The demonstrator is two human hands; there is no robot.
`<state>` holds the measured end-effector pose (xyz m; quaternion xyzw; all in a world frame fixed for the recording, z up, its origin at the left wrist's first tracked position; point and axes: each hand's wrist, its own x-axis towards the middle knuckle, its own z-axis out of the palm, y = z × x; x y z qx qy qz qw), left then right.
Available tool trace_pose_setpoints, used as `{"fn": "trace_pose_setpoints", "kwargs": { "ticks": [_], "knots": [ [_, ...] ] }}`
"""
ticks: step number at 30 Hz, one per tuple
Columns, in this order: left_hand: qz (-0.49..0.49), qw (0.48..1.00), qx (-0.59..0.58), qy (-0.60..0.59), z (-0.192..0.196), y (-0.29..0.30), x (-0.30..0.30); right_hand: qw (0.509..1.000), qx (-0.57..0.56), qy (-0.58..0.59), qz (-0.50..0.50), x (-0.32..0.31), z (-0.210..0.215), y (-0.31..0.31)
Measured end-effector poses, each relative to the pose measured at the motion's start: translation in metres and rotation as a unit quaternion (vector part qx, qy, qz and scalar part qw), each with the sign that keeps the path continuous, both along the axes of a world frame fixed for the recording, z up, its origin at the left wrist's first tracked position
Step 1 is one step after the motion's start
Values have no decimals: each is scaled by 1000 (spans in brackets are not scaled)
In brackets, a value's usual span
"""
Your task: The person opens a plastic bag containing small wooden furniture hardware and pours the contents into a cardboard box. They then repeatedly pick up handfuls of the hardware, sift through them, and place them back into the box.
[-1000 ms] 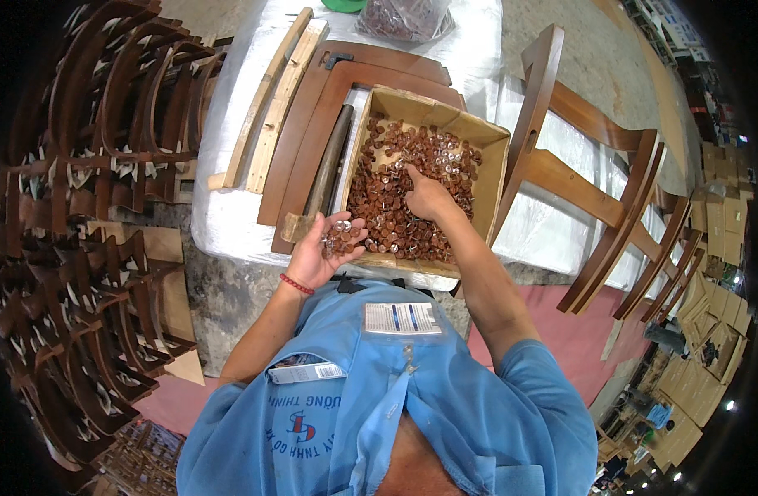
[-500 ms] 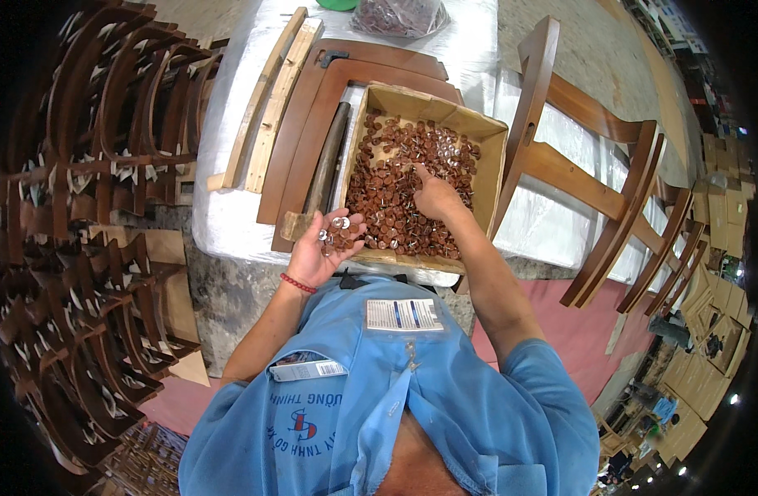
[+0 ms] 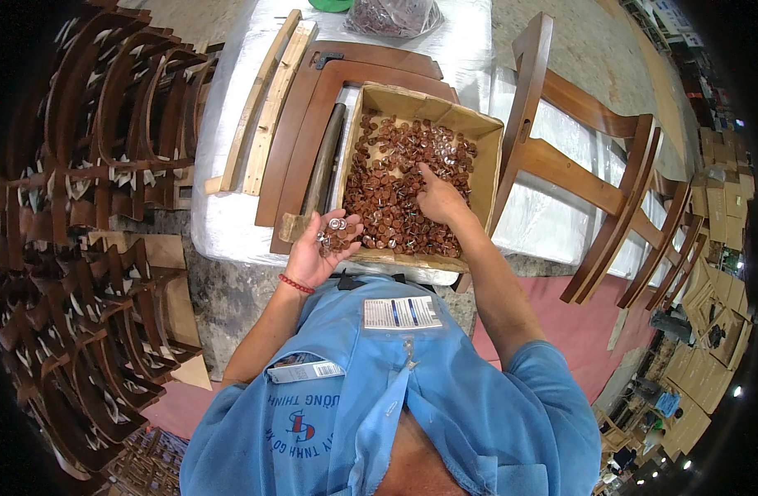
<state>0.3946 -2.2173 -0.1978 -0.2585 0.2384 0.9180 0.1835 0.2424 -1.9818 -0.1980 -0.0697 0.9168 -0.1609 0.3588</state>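
My left hand (image 3: 313,255), palm up near the box's near left corner, cups a small heap of brown chair glides (image 3: 337,240) with metal nails; some show shiny undersides. My right hand (image 3: 441,198) reaches into an open cardboard box (image 3: 488,174) full of the same loose glides (image 3: 387,215). Its index finger is stretched out to touch the pile, while the other fingers are curled; whether they hold a glide is hidden. Left of the box lies a dark bar (image 3: 321,178) with a paler wooden end (image 3: 293,228), close to my left fingertips.
A brown wooden frame (image 3: 292,136) and pale wooden strips (image 3: 271,116) lie on the plastic-wrapped surface (image 3: 222,215). A clear bag (image 3: 394,16) sits at the far edge. Wooden chair backs (image 3: 577,178) stand on the right; stacked curved chair parts (image 3: 106,157) fill the left.
My right hand has shifted slightly over the pile, its index finger still extended. My left hand stays nearly in place with its heap of glides. The whole view has moved a little.
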Motion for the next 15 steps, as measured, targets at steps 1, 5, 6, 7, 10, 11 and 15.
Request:
{"fn": "trace_pose_setpoints", "kwargs": {
  "ticks": [1, 5, 6, 7, 10, 11, 15],
  "knots": [
    [0, 1000, -1, -3, 0, 0, 0, 1000, -3, 6, -11, 5, 1, 7],
    [-6, 1000, 1, -2, 0, -1, 0, 996, 48, -13, -73, 14, 1, 24],
    [-10, 1000, 0, -4, 0, -2, 0, 996, 47, -12, -79, 15, 0, 24],
    [-14, 1000, -2, -5, 1, -2, -1, 995, 45, -12, -87, 15, -2, 20],
    [-18, 1000, -11, -9, 2, -1, -2, 999, 14, -18, -40, 11, -6, 5],
    [-22, 1000, -9, -10, 2, -1, -2, 1000, 6, -25, -13, 10, -5, 0],
    [-25, 999, -16, -15, 3, -2, -3, 999, 13, -45, -3, 8, 2, -7]
  ]
}}
